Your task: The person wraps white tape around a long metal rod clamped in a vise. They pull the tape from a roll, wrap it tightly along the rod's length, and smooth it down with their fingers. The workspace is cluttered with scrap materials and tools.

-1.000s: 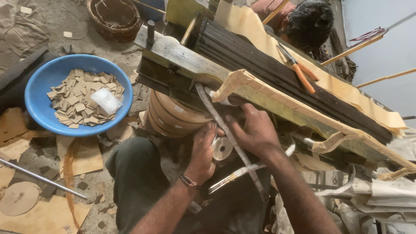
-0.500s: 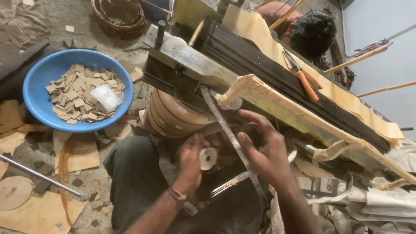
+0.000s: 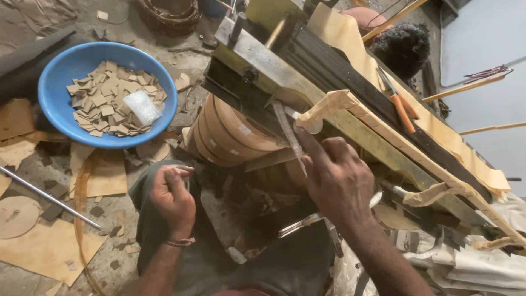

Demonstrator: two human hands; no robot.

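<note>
Off to my left on the littered floor (image 3: 118, 216), a blue basin (image 3: 57, 90) holds cut tan pieces and a clear plastic bag (image 3: 141, 107), near a thin metal rod (image 3: 49, 198), a round cardboard disc (image 3: 16, 215), a woven basket (image 3: 171, 16) and orange-handled pliers (image 3: 399, 107).

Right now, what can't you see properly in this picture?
- Head view: whether the left hand holds anything; its curled fingers hide the palm.
- What the right hand presses; its own back covers the fingertips near the metal strip.
- The stacked wooden rings: the machine frame covers their upper part.
- The woven basket: cut off by the top edge.
</note>
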